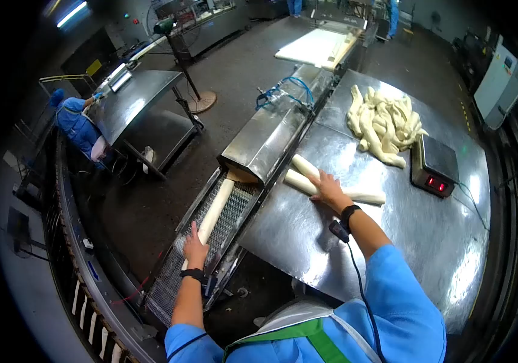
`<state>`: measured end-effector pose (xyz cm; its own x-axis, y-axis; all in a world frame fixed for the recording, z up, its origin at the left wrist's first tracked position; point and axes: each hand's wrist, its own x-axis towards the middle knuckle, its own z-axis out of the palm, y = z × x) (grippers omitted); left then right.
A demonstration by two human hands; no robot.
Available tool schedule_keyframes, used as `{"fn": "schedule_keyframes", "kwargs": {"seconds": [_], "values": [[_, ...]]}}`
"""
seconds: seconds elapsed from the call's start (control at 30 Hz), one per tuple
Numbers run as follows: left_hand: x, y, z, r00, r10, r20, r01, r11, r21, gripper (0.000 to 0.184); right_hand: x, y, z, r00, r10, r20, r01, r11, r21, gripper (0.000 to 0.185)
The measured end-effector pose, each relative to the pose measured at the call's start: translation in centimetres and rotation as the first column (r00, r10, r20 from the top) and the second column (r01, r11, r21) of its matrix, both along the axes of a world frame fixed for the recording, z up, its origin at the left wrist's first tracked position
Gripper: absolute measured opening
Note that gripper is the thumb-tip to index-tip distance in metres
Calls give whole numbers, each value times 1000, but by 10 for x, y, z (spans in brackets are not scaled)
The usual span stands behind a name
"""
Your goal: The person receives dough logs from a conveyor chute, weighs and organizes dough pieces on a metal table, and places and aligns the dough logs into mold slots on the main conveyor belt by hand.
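A long pale dough roll (215, 212) lies lengthwise on the metal mesh conveyor (171, 284), its far end at the mouth of a steel housing. My left hand (195, 247) rests on the near part of this roll, fingers apart. On the steel table (283, 236), my right hand (330, 192) lies with spread fingers over other dough pieces. One roll (303, 165) sticks out beyond it, and another (365, 195) reaches out to its right. Farther back on the table is a heap of dough strips (383, 124).
A scale (436, 164) with a red display stands right of the heap. The steel housing (271, 142) covers the conveyor ahead, with blue hoses on top. A person in blue (77, 121) works at another table (135, 103) at the left. A stand fan's base (201, 101) is beyond.
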<state>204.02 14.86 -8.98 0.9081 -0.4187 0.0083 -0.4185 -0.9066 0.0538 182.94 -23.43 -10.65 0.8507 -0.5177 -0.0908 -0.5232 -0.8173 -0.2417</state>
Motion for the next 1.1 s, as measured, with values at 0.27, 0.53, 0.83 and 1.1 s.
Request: {"fn": "schedule_keyframes", "kwargs": {"seconds": [0.27,0.53,0.83,1.1], "values": [[15,9,-1,720,-326,-612,41,901,-432,45,-41,5,-1,988,134,74,-131,991,-36,78],[-130,-125,-3,222,-523,-823,-374,734,-567,61,-79,4,0,998,62,-25,-66,981,-183,65],[-159,-189,-52,355,-703,-617,235,705,-669,59,-83,33,5,993,49,-108,-49,999,-2,80],[-97,-132,-28,801,-410,-436,271,898,-346,48,-104,34,-22,994,27,110,-3,977,-213,88]]}}
